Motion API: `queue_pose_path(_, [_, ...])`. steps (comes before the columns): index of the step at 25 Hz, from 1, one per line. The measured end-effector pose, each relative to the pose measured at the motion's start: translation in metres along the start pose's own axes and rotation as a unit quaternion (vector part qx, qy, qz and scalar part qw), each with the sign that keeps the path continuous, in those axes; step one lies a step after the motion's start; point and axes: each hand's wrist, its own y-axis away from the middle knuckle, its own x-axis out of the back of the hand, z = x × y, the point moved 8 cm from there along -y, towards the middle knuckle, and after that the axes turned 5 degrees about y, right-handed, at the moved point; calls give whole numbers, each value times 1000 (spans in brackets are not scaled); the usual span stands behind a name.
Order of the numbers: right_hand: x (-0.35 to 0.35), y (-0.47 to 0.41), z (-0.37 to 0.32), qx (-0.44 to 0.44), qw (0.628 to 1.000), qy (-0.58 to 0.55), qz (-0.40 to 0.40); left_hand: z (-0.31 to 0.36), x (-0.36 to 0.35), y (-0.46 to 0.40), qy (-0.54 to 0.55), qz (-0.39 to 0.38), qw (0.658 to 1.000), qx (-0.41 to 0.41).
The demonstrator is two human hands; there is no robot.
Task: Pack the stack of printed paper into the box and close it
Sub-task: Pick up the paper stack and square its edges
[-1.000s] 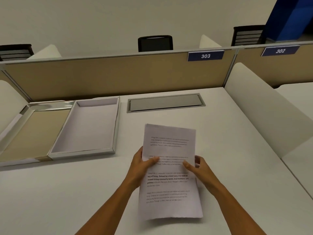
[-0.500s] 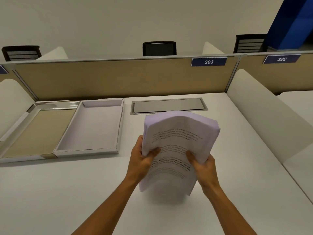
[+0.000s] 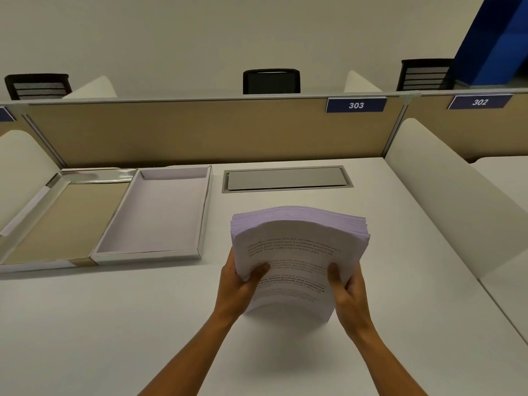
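A thick stack of printed paper point(image 3: 297, 250) stands nearly upright on its lower edge on the white desk, bowed, with its top sheets fanned. My left hand point(image 3: 238, 284) grips its left side and my right hand point(image 3: 347, 290) grips its right side, thumbs on the printed face. The open box point(image 3: 200, 212) lies flat to the left, its white tray empty. Its lid point(image 3: 57, 221), with a tan inside, lies folded out further left.
A grey cable hatch point(image 3: 285, 178) is set into the white desk point(image 3: 114, 324) behind the paper. A tan partition point(image 3: 200, 130) closes the back and a white divider point(image 3: 445, 192) walls the right side. Black chairs stand beyond the partition.
The stack lay flat on the desk a second ago. Both hands have lifted it and stood it on its lower edge, so the sheets bow and fan at the top.
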Motion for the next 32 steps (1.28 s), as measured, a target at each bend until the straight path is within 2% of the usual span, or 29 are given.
queue_pose_path(8, [-2,-1,-1,-16,1000,14,8,6,0,4,-1,31,999,-33])
queue_pose_path(16, [-11,4,4,-22,999,5,-41,-7,5,5,-11,33,999,-25])
queue_pose_path(22, [-5,9,-7,15,999,24,34,2,10,0,1,43,998,-41])
queue_pose_path(28, [-20,6,-18,20,998,50,-14,3,12,0,21,66,997,-37])
queue_pose_path(32, [-22,8,-10,7,997,61,-56,-2,14,-4,7,46,998,-31])
